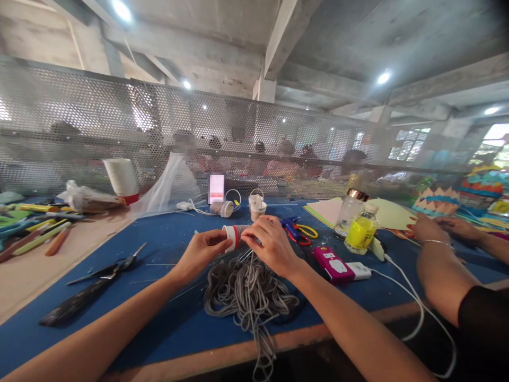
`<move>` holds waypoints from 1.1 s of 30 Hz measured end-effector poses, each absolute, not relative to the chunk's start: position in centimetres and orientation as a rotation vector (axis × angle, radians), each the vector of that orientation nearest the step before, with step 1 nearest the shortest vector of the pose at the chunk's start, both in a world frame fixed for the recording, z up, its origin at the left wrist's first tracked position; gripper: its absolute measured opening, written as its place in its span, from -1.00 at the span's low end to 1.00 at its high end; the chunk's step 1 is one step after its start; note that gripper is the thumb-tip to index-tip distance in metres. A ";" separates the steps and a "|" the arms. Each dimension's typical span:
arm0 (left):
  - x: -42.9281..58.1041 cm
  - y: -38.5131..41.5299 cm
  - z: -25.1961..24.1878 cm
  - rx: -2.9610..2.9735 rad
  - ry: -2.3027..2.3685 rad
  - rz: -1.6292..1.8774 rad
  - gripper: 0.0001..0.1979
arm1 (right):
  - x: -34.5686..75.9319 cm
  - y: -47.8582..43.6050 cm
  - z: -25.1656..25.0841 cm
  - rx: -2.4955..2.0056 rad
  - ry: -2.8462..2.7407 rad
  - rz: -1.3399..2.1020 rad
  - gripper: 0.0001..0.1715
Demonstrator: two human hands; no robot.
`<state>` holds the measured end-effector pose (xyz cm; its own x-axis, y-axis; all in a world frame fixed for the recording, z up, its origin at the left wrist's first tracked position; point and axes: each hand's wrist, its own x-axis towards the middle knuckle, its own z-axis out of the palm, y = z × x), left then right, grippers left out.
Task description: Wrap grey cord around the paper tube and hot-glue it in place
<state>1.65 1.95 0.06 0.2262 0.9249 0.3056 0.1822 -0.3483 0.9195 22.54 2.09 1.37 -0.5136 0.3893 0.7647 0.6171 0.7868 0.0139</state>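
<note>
**Paper cup held sideways over a heap of grey cord**

The left hand (202,252) pinches the white rim end of a small paper cup (231,236); the cup lies on its side, just above the table (167,323), with a red band round its white wall; the right hand (271,245) curls over the other end, its grip clenched on the cup where turns of grey cord (248,296) cover the wall; the fingertips there are hidden, so whether they also pinch the cord cannot be told.

The cord is round, matte and soft-looking; it lies in a loose tangle of loops just under both hands, and a few strands trail off the table's near edge.

The table is covered by a blue mat with a wooden border; black scissors (115,270) lie open to the left, well apart from the cup; blue and yellow scissors (299,231) lie just behind the right hand; a pink gadget (332,263) touches a white plug block (360,271) whose cable runs off to the right.

Further back stand a clear glass jar (349,213) with a copper lid and a plastic bottle (360,234) of yellow liquid; a stack of paper cups (121,178) stands at the left before a perforated metal screen (79,122); a co-worker's hands (428,229) rest on the right side of the table.
</note>
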 end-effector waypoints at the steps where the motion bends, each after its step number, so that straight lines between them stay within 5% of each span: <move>1: 1.7 1.9 0.1 1.706 1.034 1.181 -0.69 | 22.5 2.1 1.4 -0.739 -2.171 -0.363 -0.85; 33: 1.9 1.7 0.1 1.715 0.997 1.118 -0.75 | 22.5 2.4 1.2 -0.768 -2.137 -0.344 -0.87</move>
<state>1.94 1.66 0.11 0.2861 0.9173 0.2769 0.1707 -0.3331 0.9273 22.47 2.39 1.19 -0.4780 0.4057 0.7791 0.6295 0.7768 -0.0182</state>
